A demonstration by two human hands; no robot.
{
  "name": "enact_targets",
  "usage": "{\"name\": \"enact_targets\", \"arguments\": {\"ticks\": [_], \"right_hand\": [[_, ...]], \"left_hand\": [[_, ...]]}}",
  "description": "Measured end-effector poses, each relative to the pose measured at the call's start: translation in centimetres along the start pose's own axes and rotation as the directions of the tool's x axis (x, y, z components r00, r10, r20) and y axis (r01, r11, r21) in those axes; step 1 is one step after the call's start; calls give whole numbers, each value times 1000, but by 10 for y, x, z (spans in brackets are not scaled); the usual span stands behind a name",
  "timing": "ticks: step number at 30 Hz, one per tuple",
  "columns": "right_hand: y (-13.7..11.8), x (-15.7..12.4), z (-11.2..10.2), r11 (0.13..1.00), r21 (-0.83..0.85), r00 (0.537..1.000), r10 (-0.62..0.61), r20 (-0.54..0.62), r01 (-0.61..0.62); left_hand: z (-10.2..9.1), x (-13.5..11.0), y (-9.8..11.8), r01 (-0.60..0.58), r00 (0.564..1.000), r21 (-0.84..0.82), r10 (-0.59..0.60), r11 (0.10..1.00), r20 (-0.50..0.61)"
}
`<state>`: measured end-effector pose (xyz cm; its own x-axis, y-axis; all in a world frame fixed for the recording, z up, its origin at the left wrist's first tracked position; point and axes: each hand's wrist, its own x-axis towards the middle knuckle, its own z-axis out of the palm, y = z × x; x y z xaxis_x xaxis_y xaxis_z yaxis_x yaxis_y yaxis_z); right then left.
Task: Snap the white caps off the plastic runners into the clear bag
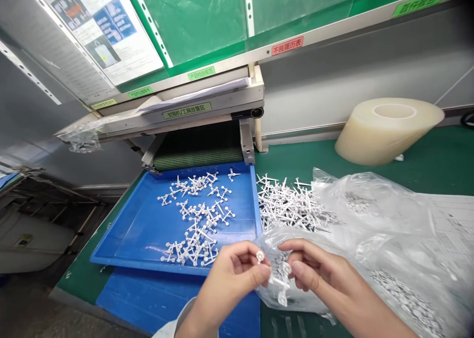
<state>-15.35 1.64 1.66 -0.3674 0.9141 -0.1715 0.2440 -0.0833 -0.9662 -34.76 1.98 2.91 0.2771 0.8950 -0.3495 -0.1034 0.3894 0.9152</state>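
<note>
My left hand [240, 274] pinches a white plastic part [278, 281] with a thin stem and small round discs at its ends, between thumb and fingertips. My right hand [318, 271] is close on the other side, with its thumb and curled fingers pressed near one disc of the part. Whatever these fingers hold is too small to make out. Both hands are above a clear plastic bag [264, 291] of small pieces. To the left, a blue tray [133, 219] holds many similar white parts [200, 244] with discs on them.
White sticks [285, 205] lie heaped right of the tray. More clear bags [400, 214] rest on paper sheets at right. Behind them stands a large roll of clear film [385, 131]. A small conveyor [200, 150] ends at the tray's back edge, under a shelf [185, 111].
</note>
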Motion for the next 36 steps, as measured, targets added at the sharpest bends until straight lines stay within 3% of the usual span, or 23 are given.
{"name": "enact_targets", "arguments": {"ticks": [4,6,8,11,16,24,29,36], "right_hand": [[0,-4,-7,940,304,988,136,72,-152],[1,-7,-11,882,425,979,195,65,-204],[2,-10,-14,851,484,978,202,59,-205],[0,-14,-15,855,492,986,159,51,-163],[-2,-22,-18,824,538,984,150,93,-177],[-3,-22,-22,836,503,972,146,183,-220],[-5,-20,-22,833,503,970,151,189,-228],[-6,-17,-21,821,519,967,151,204,-237]], "left_hand": [[9,4,-13,-43,997,-106,49,993,52],[11,6,-18,-153,988,-42,154,987,23],[17,6,-21,-249,968,63,245,967,62],[30,2,-27,-331,935,74,317,941,158],[43,-4,-34,-449,893,105,447,887,49],[40,-6,-32,-518,850,239,524,821,43],[39,-7,-32,-527,843,286,534,800,60],[37,-6,-33,-588,801,317,589,744,103]]}}
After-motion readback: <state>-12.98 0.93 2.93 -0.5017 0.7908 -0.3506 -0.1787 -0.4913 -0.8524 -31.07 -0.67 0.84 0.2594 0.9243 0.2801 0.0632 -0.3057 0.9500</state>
